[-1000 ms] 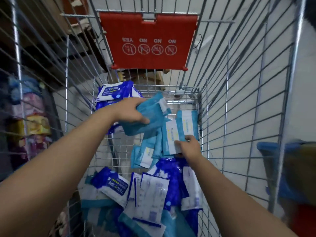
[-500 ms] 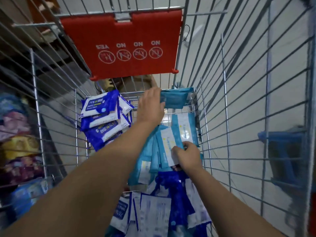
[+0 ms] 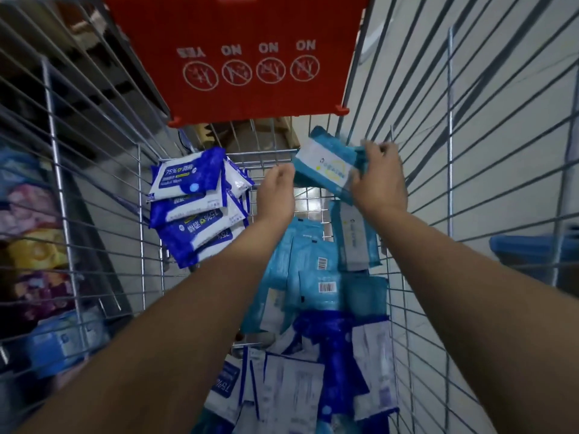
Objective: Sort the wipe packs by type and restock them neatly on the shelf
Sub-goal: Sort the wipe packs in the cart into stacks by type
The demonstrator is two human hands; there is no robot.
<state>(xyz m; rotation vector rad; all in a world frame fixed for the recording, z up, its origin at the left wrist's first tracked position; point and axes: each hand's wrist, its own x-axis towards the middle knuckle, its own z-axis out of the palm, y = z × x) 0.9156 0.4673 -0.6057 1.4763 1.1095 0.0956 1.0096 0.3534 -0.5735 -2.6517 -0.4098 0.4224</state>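
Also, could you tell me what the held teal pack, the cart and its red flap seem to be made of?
Teal pack: seemingly soft plastic film, faintly glossy; it bends where the right hand grips it. Cart: metal wire, bright silvery finish, thin rods in a grid. Red flap: probably rigid plastic, matt, with moulded end clips and white printed symbols.

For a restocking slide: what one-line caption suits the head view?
Right hand grips a teal wipe pack inside the wire cart, left hand at its edge; dark blue packs stacked at left.
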